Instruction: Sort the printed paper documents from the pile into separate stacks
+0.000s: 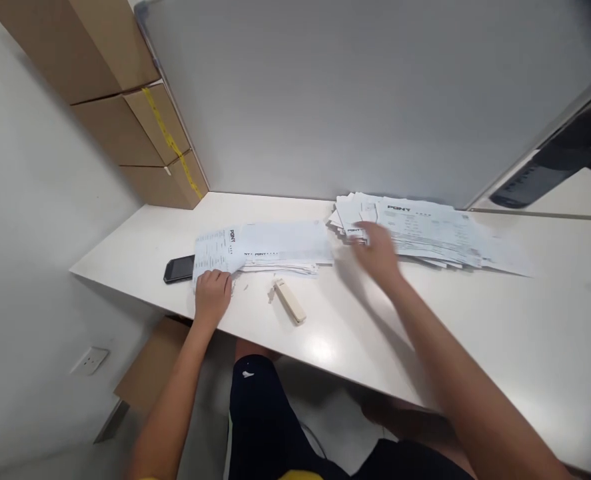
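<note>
Wall socket (pixel 91 361), white, below desk height. Cardboard boxes (pixel 158 175), brown, stacked in the far left corner, yellow tape (pixel 161 123) down the lower ones; contents hidden. Desk (pixel 515 333), white, bearing all papers listed. Phone (pixel 178 269), dark, flat, its right end under paper. Printed sheet (pixel 212 248), pale, turned sideways, bold black logo reading like "PGNY" along its right side and fine print to the left; it lies across the left end of the paper pile (pixel 285 239), whose lower sheets are fanned at the near edge. Left hand (pixel 212 297), at the sheet's near edge, fingers together and curled; cannot tell whether they pinch the paper. Stapler (pixel 290 301), cream, slim, slanting on the desk between the hands, just nearer the person than the pile. Right hand (pixel 379 257), blurred, at the left end of the larger stack, thumb and fingers bent; cannot tell whether they grip a sheet. Larger stack (pixel 425 230), many white printed sheets, uneven edges, same logo on top, spread towards the right, before a grey partition (pixel 365 100).
</note>
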Available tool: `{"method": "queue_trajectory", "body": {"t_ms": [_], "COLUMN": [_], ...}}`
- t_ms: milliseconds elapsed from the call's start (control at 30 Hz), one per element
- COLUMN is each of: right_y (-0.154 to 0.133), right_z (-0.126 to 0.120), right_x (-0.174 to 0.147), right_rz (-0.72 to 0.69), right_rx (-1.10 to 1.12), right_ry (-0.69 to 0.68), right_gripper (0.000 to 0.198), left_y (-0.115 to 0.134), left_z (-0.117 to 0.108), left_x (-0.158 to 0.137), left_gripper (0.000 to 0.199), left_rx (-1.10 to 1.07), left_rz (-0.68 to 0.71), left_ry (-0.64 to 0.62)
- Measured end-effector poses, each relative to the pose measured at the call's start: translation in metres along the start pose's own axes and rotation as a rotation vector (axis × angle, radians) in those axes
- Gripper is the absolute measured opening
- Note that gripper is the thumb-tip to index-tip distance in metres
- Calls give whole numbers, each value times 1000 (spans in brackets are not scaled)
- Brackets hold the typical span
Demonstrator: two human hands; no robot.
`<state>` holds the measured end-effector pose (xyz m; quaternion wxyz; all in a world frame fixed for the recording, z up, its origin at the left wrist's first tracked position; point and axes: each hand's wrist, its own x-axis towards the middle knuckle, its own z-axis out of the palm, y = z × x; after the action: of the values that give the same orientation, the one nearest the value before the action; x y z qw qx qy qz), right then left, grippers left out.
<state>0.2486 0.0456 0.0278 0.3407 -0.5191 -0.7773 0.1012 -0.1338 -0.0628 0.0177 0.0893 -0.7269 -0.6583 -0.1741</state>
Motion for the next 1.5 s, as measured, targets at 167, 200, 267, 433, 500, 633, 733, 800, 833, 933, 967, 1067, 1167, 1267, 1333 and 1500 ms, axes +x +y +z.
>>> {"method": "queue_trajectory", "body": {"t_ms": [167, 200, 267, 433, 500, 633, 733, 800, 833, 933, 967, 1067, 1167, 1267, 1333, 1500], "right_y": [-40, -39, -34, -25, -22, -14, -15, -21, -25, -41, -46, -57, -61, -57, -49, -19], "right_z": [77, 82, 82, 69, 66, 60, 53, 49, 46, 34, 29, 4, -33, -69, -86, -95], "right_x": [11, 7, -4, -25, -26, -22, -19, -19, -20, -23, -24, -31, -42, -59, -73, -112], "right_rz": [-92, -72, -37, -26, -9, -66, -103, -69, -46, -20, -25, -47, -24, 96, 189, 359], "right_rx": [-64, -71, -72, 39, 99, 171, 130, 80, 59, 25, 20, 12, 56, 141, 165, 170], "right_ry": [-332, -322, -264, -206, -206, -240, -253, -202, -146, 93, 170, 324, 386, 379, 349, 342], "right_gripper": [71, 70, 64, 48, 48, 47, 44, 44, 45, 45, 45, 43, 36, 31, 29, 29], "left_y": [2, 2, 3, 14, 19, 21, 25, 31, 34, 40, 39, 36, 44, 68, 89, 133], "left_z": [-6, -6, -8, -16, -20, -17, -8, -6, -8, -24, -29, -38, -31, -21, -18, -9], "left_x": [0, 0, 2, -11, -29, -78, -107, -117, -120, -122, -124, -134, -150, -159, -157, -146], "left_gripper": [25, 24, 23, 32, 40, 41, 49, 50, 48, 40, 39, 40, 42, 44, 47, 51], "left_rx": [-278, -311, -350, -495, -627, -590, -404, -328, -317, -383, -426, -517, -478, -422, -430, -412], "left_rz": [3, -9, -24, -86, -90, -58, -25, -16, -24, -97, -142, -345, -445, -144, 143, 513], "left_ry": [-201, -218, -226, -175, -129, -16, -42, -70, -65, 44, 113, 417, 753, 820, 732, 545]}}
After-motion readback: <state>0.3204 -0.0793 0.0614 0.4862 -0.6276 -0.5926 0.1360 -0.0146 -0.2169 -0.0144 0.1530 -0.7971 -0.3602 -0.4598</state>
